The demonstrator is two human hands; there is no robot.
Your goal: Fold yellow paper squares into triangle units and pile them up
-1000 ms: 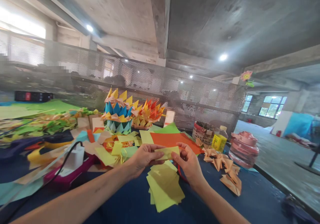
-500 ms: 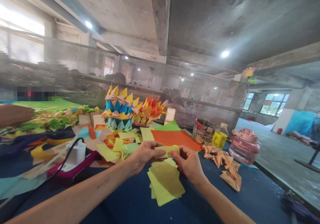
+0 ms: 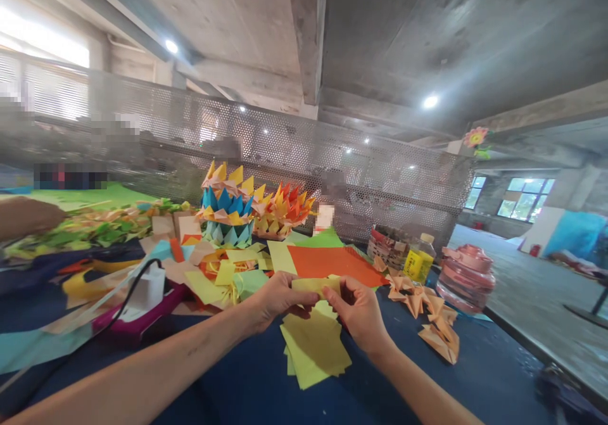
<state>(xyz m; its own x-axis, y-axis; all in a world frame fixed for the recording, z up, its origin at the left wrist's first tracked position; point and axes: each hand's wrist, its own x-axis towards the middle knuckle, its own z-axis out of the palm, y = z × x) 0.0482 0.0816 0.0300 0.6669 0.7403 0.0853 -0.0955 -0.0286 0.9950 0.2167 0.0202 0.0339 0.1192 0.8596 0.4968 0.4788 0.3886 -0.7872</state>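
- From the head view I see the left hand (image 3: 279, 298) pinching one end of the folded yellow paper (image 3: 313, 285).
- The right hand (image 3: 357, 304) grips its other end.
- That paper is above the loose yellow sheets (image 3: 316, 349), near the orange sheet (image 3: 335, 263).
- Folded tan pieces (image 3: 418, 297) lie right of both hands.
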